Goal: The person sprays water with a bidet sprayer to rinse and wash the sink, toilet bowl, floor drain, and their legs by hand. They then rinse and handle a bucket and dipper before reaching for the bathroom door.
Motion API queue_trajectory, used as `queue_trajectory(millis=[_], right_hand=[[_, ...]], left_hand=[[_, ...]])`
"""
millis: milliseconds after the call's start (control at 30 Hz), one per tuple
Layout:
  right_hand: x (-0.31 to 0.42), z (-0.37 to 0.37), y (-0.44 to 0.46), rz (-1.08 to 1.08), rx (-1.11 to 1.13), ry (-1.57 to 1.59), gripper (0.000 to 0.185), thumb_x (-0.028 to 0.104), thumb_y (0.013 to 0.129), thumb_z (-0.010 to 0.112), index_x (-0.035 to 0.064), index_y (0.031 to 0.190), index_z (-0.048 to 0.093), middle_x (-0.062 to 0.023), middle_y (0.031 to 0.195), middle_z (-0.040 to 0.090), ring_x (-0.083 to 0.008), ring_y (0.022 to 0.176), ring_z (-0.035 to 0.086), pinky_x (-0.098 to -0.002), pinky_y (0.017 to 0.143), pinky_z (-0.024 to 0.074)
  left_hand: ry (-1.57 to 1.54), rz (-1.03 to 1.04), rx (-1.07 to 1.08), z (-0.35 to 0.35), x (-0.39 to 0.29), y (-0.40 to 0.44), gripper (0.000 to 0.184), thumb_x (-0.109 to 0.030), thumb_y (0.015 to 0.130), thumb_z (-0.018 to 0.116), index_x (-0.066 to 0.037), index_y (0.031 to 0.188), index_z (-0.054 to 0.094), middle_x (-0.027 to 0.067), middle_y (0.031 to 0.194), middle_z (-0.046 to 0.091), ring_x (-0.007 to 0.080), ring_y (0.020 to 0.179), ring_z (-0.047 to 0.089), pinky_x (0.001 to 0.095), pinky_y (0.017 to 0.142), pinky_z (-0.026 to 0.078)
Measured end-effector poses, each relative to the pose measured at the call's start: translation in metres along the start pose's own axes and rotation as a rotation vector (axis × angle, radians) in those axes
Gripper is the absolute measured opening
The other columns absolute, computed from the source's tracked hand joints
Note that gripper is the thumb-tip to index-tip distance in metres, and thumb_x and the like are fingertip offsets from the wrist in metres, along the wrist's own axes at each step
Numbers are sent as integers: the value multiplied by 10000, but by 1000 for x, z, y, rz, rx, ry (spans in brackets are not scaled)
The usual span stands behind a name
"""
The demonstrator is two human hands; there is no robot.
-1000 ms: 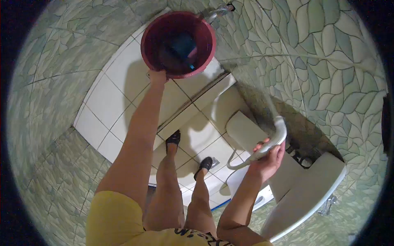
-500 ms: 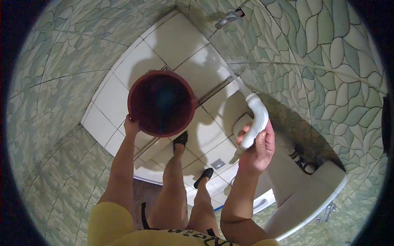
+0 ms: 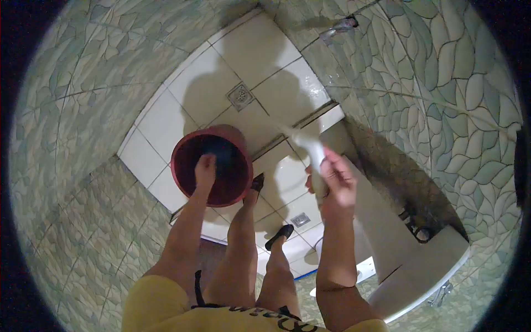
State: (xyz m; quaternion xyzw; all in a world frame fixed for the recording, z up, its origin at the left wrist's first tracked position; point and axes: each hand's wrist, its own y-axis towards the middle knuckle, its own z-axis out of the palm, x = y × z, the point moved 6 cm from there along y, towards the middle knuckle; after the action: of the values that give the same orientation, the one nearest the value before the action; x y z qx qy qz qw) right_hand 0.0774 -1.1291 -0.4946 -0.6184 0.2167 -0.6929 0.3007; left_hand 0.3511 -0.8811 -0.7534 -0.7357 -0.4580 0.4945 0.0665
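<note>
A reddish-brown bucket (image 3: 171, 160) stands tilted on the white floor tiles, its mouth turned towards me. My left hand (image 3: 206, 167) reaches over the near rim into the bucket's mouth. Its fingers are curled closed; whether anything is in them I cannot make out. The inside is dark, with a bluish patch deeper down. To the right, my right hand (image 3: 339, 176) is wrapped round the handle of a white handheld sprayer (image 3: 313, 148). The sprayer's head is smeared by motion and points to the upper left, with a faint spray of water in front of it.
A square floor drain (image 3: 240, 97) lies beyond the bucket, and a smaller drain (image 3: 300, 220) near my feet. A low tiled ledge crosses the floor. At right stands a white toilet (image 3: 426, 274). A tap (image 3: 340, 27) juts from the tiled wall.
My left hand has left the bucket's rim and moved inside its mouth. The bucket has tilted towards me, uncovering the drain. The sprayer has swung left, away from the wall.
</note>
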Motion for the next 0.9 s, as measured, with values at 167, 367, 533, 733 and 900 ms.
queue_trajectory(millis=[167,367,533,733,900], right_hand=[[-87,28,-53,141,208,-278,363,102,816,594,58,1171,533,-51,820,626,-74,638,538,-214,570,461],[-56,10,-48,180,-64,-144,345,121,839,558,42,1173,526,-71,784,620,-68,595,529,-201,555,436],[-71,2,-63,84,22,-219,318,132,839,562,28,1139,539,-90,768,603,-96,599,533,-230,533,445],[-33,-58,-61,-252,-293,-77,398,214,857,553,4,1184,463,-130,787,585,-160,602,533,-270,518,445],[-11,-70,-63,-360,-371,-27,396,222,867,538,-10,1178,459,-139,795,575,-176,586,529,-273,503,441]], left_hand=[[-743,-609,-17,79,-68,7,454,-287,792,613,-42,1137,447,82,912,584,193,789,556,345,687,459],[6,-104,23,127,-19,37,661,-329,703,671,16,1186,382,188,913,609,292,830,608,386,690,484],[537,-119,38,147,-55,-7,692,-287,696,668,4,1237,352,218,867,619,367,796,610,404,716,496],[770,330,445,189,-126,-34,670,-138,725,571,-88,1337,301,162,810,639,309,708,635,392,636,521],[928,726,462,216,-179,7,361,-123,798,457,-115,1153,519,89,749,644,255,674,644,403,531,510]])
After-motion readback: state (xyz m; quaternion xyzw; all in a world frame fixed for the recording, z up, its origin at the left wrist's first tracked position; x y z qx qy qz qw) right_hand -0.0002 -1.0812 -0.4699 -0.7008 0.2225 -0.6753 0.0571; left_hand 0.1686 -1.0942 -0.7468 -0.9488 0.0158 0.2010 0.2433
